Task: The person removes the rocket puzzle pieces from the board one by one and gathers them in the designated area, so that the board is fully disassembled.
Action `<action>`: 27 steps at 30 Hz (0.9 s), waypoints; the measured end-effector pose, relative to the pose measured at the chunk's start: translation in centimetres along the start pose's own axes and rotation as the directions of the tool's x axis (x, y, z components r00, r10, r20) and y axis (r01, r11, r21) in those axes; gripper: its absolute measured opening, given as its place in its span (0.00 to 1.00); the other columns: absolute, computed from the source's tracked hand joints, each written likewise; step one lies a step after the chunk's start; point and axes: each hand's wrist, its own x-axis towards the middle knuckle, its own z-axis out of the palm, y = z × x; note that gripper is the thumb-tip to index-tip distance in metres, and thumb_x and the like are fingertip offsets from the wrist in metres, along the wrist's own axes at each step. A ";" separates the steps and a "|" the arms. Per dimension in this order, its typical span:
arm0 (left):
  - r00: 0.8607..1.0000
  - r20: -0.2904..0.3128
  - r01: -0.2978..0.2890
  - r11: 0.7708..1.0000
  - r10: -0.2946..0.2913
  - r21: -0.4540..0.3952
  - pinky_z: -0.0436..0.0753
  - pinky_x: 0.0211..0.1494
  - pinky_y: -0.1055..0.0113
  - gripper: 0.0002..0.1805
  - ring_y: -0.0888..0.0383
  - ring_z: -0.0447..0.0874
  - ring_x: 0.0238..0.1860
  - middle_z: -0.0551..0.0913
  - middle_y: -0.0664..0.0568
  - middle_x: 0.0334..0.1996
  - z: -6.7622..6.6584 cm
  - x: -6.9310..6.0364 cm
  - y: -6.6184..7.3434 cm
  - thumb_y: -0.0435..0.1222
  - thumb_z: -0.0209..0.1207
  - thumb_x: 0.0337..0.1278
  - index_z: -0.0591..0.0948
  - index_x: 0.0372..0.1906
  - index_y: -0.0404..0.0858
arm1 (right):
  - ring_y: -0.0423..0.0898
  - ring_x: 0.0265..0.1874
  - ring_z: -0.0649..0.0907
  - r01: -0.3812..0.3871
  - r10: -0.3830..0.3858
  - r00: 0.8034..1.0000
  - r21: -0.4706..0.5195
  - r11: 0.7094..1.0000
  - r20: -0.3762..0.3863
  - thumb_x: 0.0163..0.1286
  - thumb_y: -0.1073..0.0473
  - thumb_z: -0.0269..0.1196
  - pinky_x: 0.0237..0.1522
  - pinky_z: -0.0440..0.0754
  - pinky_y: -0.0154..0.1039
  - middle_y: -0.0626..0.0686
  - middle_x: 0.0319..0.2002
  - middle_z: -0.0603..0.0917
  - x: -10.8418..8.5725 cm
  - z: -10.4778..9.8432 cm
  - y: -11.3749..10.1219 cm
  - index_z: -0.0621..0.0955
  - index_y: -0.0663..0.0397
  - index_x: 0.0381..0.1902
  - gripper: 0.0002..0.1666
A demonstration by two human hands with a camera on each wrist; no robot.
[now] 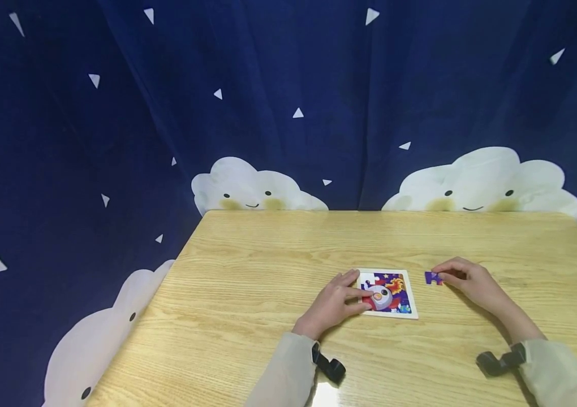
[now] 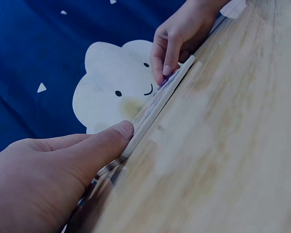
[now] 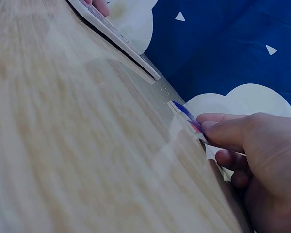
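A small jigsaw puzzle in a white frame (image 1: 412,295) lies flat on the table, showing a cartoon penguin-like figure on purple. Near its upper left the pale backing shows in a gap. My left hand (image 1: 330,302) rests on the left side of the puzzle, its fingers lying fairly straight across rim and picture. In the left wrist view the left thumb (image 2: 104,145) presses on the frame's edge. Right of the frame, my right hand (image 1: 476,282) pinches a purple puzzle piece (image 1: 431,277) between thumb and fingers. The piece (image 3: 185,111) is at the tabletop, apart from the frame.
The wooden table (image 1: 248,254) extends around both hands. Behind it and to the left hangs a dark blue curtain (image 1: 268,51) with white triangles and smiling clouds (image 1: 487,175). Black straps (image 1: 330,367) circle both wrists.
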 end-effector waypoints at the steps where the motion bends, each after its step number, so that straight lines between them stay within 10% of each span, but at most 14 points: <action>1: 1.000 0.001 0.000 1.000 0.000 0.000 0.56 0.81 0.60 0.20 0.56 0.57 0.78 0.63 0.48 0.75 0.0 0.0 0.0 0.52 0.59 0.63 0.82 0.58 0.54 | 0.16 0.38 0.70 0.001 -0.001 1.000 -0.001 1.000 -0.005 0.73 0.58 0.59 0.38 0.74 0.21 0.56 0.46 0.84 0.0 0.0 0.0 0.85 0.50 0.47 0.11; 27: 1.000 0.003 -0.004 1.000 0.004 0.008 0.57 0.81 0.60 0.20 0.55 0.57 0.77 0.64 0.47 0.74 -0.1 -0.1 0.0 0.52 0.58 0.64 0.82 0.58 0.54 | 0.29 0.31 0.74 0.088 -0.085 0.995 0.059 0.994 -0.059 0.68 0.59 0.64 0.30 0.74 0.26 0.53 0.42 0.83 0.7 1.7 -1.9 0.85 0.52 0.46 0.10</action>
